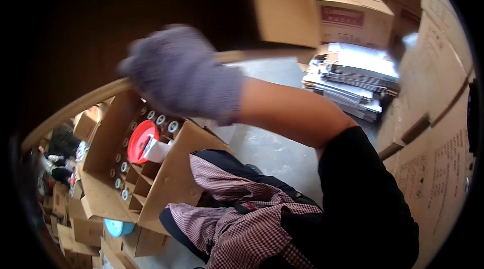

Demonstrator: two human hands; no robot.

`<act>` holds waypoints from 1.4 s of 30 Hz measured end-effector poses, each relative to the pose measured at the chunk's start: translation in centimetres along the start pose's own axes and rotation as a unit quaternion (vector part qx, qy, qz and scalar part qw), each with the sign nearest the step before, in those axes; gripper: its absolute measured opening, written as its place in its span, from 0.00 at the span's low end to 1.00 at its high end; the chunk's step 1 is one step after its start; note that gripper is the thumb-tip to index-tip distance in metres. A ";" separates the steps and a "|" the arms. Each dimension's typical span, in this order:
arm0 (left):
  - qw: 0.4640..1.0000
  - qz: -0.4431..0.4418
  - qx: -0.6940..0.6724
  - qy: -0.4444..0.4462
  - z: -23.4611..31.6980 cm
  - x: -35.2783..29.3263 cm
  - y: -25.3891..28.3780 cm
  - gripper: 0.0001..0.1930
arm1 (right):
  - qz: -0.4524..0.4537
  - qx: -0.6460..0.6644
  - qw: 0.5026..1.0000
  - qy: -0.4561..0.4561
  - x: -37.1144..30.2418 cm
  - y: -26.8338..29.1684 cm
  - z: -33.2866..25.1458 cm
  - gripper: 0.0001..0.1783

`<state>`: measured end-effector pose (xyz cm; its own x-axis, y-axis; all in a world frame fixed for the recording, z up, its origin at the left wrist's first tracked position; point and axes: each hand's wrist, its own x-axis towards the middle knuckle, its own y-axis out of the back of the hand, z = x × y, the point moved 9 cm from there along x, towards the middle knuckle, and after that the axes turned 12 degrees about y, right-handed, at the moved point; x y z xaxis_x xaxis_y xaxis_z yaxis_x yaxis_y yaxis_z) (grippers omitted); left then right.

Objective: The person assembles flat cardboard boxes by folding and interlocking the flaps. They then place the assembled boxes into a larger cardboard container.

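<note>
A large carton (212, 7) is filling the upper left with its dark inside, its pale flap (285, 7) hanging at the right. Printed cartons (355, 22) are standing stacked at the upper right, with more of them running down the right side. Below the large carton, a smaller open carton (174, 178) is sitting with cardboard dividers inside. A checked cloth (252, 231) is covering part of the person's lap beside it.

The right hand (179, 70), in a grey knitted glove, is lying over the curved rim of the large carton, its back facing the camera. Its fingers are mostly turning out of sight, so whether it is clenching the rim cannot be told; nor can what the left hand is doing.

Flattened cardboard (353, 75) is lying in a pile near the printed cartons. In the divided carton, a red round dish (140, 140) is resting over some compartments, a white piece (158, 151) partly covering it. A blue container (119, 227) is showing just below that carton. White-rimmed round tops (173, 126) are poking up around the dish.
</note>
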<state>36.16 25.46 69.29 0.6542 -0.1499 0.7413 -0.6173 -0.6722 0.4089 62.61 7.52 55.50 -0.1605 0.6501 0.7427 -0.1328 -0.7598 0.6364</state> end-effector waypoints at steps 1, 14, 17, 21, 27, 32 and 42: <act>1.000 0.004 -0.031 -0.001 2.1 1.7 -1.7 0.19 | -0.022 -0.027 0.998 -0.044 -2.9 1.4 0.8 0.09; 0.933 -0.152 -0.266 -0.189 33.3 6.9 -18.6 0.10 | -0.177 0.020 0.911 -0.373 -27.1 7.6 0.8 0.19; 0.900 -0.306 -0.240 -0.194 36.8 1.7 -26.3 0.09 | -0.242 0.040 0.898 -0.365 -29.5 2.9 0.5 0.18; 0.894 -0.290 -0.291 -0.179 42.3 -5.0 -31.8 0.10 | -0.303 0.048 0.876 -0.373 -36.2 -3.7 0.0 0.22; 0.867 -0.358 -0.295 -0.180 47.0 -17.3 -40.5 0.08 | -0.267 0.181 0.834 -0.448 -44.9 -17.3 -4.3 0.21; 0.843 -0.505 -0.146 -0.117 50.6 -26.0 -50.7 0.10 | -0.305 0.168 0.824 -0.448 -51.2 -32.6 -7.2 0.20; 0.764 -0.590 -0.262 0.000 49.4 -26.8 -49.9 0.26 | -0.344 0.373 0.768 -0.391 -47.3 -38.0 -3.6 0.28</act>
<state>70.99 27.21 2.77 0.8901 0.3361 -0.3078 0.3119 0.0432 0.9491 71.76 5.66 -4.55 0.3716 0.9218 -0.1110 0.7214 -0.2114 0.6595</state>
